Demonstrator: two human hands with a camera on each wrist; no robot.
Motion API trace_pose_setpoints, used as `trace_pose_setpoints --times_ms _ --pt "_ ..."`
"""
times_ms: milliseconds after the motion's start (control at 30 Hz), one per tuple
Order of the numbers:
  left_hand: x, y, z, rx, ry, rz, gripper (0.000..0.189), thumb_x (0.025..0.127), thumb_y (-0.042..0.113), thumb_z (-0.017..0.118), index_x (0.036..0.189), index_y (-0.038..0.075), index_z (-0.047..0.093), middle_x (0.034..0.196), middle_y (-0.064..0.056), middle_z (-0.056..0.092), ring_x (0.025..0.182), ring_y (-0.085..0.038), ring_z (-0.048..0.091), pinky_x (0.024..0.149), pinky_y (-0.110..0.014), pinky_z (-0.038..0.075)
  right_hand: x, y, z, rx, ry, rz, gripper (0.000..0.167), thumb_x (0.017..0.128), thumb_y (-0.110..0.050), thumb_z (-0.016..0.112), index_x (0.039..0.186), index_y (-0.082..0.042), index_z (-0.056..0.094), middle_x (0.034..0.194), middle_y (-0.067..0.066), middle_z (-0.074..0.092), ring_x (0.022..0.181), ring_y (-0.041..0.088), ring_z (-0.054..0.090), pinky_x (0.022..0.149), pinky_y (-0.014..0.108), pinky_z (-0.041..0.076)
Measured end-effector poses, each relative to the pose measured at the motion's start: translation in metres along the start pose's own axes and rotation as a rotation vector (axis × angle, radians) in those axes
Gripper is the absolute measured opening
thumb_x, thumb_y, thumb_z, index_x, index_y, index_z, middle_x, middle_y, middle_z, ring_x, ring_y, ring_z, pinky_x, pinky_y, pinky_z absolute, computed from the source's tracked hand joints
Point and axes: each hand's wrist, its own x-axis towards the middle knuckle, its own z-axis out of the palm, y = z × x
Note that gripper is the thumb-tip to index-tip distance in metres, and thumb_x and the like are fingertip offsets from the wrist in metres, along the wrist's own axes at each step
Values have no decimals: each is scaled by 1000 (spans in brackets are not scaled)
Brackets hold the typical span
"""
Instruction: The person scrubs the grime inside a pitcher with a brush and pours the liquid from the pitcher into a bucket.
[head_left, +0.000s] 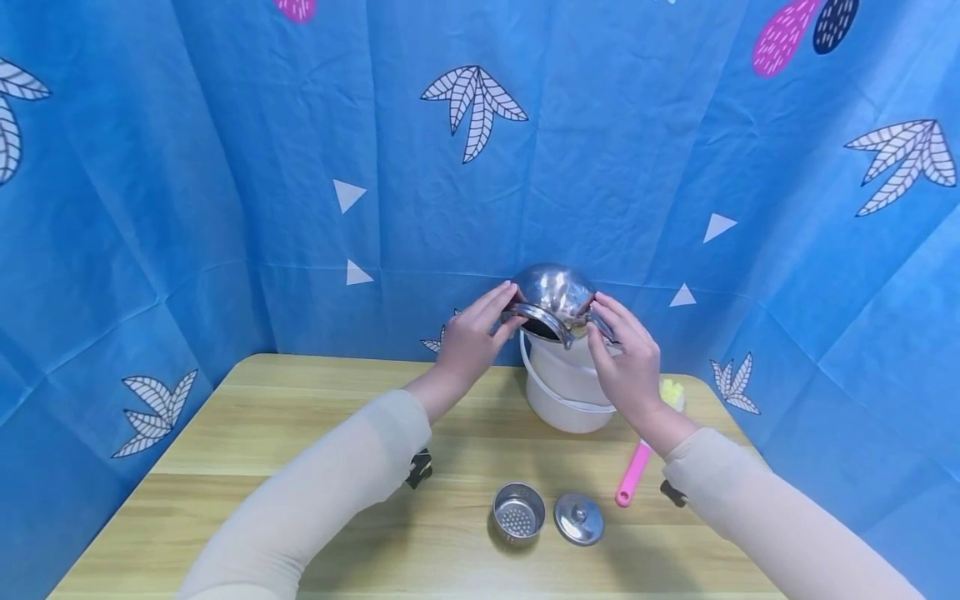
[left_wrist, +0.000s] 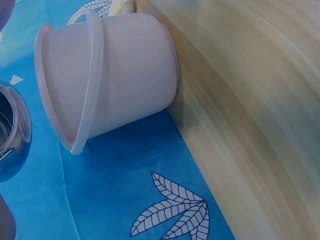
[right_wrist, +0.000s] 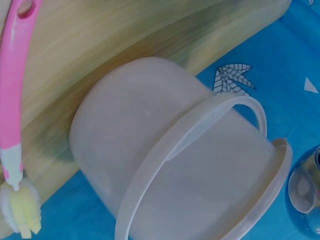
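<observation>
Above the white bucket, a shiny metal teapot is tipped so its dark round mouth faces down toward me. My left hand grips it by the rim on the left, thumb below and fingers above. On the other side my right hand pinches the pot near a part that juts out; whether that is spout or handle I cannot tell. Both wrist views show only a slice of the teapot, at the left edge and right edge. The bucket's inside is hidden.
A perforated metal strainer cup and a round metal lid lie on the wooden table near me. A pink-handled brush with a yellow head is right of the bucket. Blue patterned cloth hangs behind.
</observation>
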Motion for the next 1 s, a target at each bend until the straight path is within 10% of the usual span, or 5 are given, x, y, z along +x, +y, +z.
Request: trace_pose_setpoints --times_ms 1000 --pt "-28 -15 -47 23 18 -39 51 84 21 81 131 7 66 133 -10 65 115 -26 66 91 -39 57 -15 -31 40 151 -17 60 30 86 9 71 116 6 71 125 16 68 116 34 64 106 26 46"
